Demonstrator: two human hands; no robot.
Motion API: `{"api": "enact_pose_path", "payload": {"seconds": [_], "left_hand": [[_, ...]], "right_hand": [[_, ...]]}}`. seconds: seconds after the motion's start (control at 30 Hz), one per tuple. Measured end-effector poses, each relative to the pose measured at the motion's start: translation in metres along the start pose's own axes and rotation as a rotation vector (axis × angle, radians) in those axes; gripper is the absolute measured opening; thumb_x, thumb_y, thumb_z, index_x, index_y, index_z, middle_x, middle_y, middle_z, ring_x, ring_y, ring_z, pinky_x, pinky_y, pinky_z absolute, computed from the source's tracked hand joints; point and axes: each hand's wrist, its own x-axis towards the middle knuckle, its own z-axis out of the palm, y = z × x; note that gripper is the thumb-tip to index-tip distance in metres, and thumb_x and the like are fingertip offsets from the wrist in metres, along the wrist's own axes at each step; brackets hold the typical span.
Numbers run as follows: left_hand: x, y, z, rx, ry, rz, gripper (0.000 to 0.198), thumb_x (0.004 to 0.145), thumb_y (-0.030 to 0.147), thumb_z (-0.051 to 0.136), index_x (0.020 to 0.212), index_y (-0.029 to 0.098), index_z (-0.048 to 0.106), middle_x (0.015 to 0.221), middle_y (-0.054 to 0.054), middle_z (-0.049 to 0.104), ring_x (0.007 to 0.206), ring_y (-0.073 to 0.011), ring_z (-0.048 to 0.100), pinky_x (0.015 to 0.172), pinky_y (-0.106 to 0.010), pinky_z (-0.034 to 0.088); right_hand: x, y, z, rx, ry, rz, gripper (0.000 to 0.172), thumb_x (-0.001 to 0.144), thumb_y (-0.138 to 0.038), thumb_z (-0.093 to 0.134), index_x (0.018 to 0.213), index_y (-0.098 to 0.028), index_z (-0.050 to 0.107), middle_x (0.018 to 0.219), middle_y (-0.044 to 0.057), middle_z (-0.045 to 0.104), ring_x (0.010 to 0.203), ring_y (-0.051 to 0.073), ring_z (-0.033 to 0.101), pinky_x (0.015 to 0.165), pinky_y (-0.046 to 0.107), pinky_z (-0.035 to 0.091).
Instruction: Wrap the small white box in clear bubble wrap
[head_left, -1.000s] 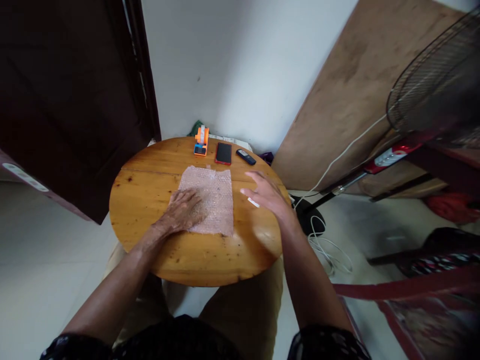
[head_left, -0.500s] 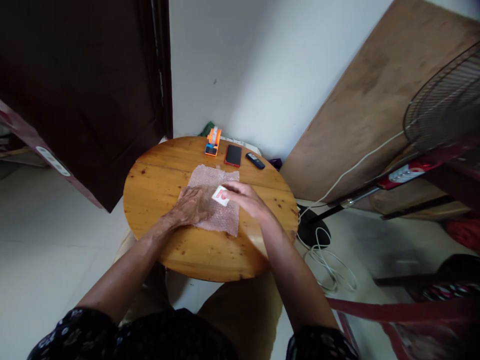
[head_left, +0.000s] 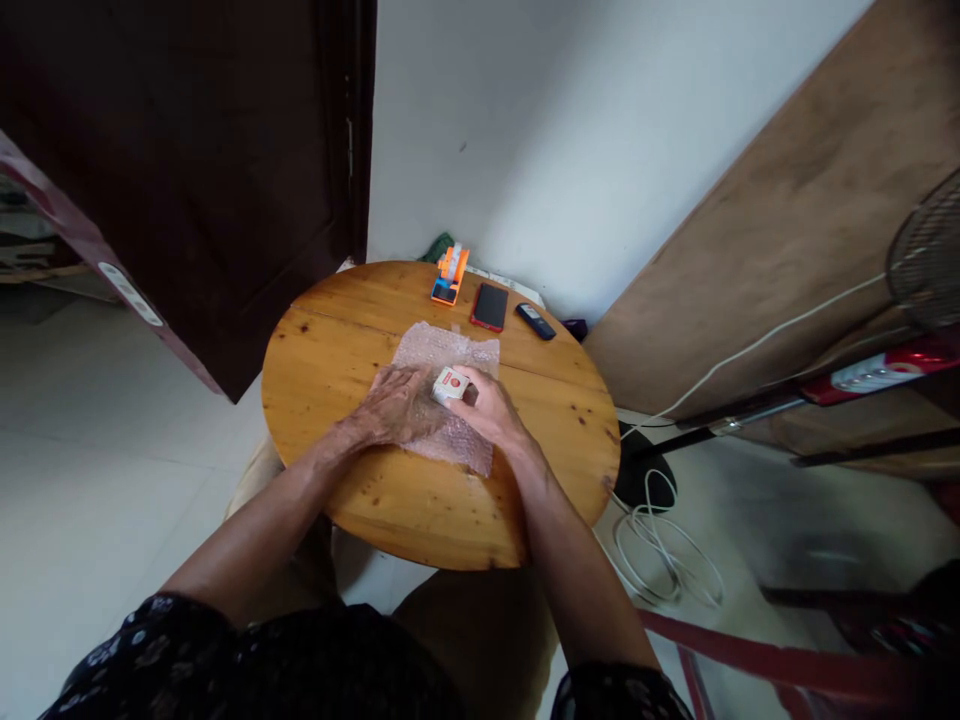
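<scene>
A sheet of bubble wrap (head_left: 469, 440) lies spread on the round wooden table (head_left: 330, 350). My left hand (head_left: 401, 405) rests flat on its left part, fingers stretched out. In my right hand (head_left: 486, 405) is a small white box (head_left: 451, 384) with red print on top, gripped between thumb and fingers. The box is over the middle of the wrap, close to the left hand's fingers; whether its underside touches the wrap I cannot tell.
Along the table's far side stand an orange tape dispenser (head_left: 451, 272), a phone in a red case (head_left: 490, 307) and a dark remote-like handset (head_left: 535, 321). A wall lies behind. To the right are a standing fan (head_left: 930, 255) and a coiled white cable (head_left: 660, 545) on the floor.
My right hand has turned the white box from a tilted position to more level, lower over the bubble wrap. The left hand stays flat on the wrap. The view has shifted slightly.
</scene>
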Motion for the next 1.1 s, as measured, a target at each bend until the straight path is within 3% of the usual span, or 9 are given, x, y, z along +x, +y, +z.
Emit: {"api": "enact_pose_path", "payload": {"seconds": [0.27,1.1], "left_hand": [[-0.0001,-0.0016,-0.0006,-0.020,0.028,0.018,0.095,0.076,0.051,0.070,0.154,0.016,0.030,0.156,-0.019,0.044,0.146,-0.0355,0.037,0.122,-0.053,0.021],[-0.0008,0.0015,-0.0067,0.004,0.015,0.016,0.089,0.076,0.049,0.069,0.152,0.021,0.035,0.155,-0.016,0.046,0.144,-0.0353,0.040,0.121,-0.054,0.022]], "right_hand": [[-0.0008,-0.0017,0.0039,0.131,-0.106,-0.046,0.056,0.074,-0.014,0.065,0.129,-0.023,0.063,0.124,0.006,0.070,0.112,0.023,0.066,0.100,0.040,0.052],[0.0008,0.0006,0.0070,0.199,-0.081,-0.038,0.059,0.074,-0.014,0.065,0.132,-0.025,0.061,0.124,0.005,0.070,0.113,0.022,0.065,0.103,0.041,0.050]]}}
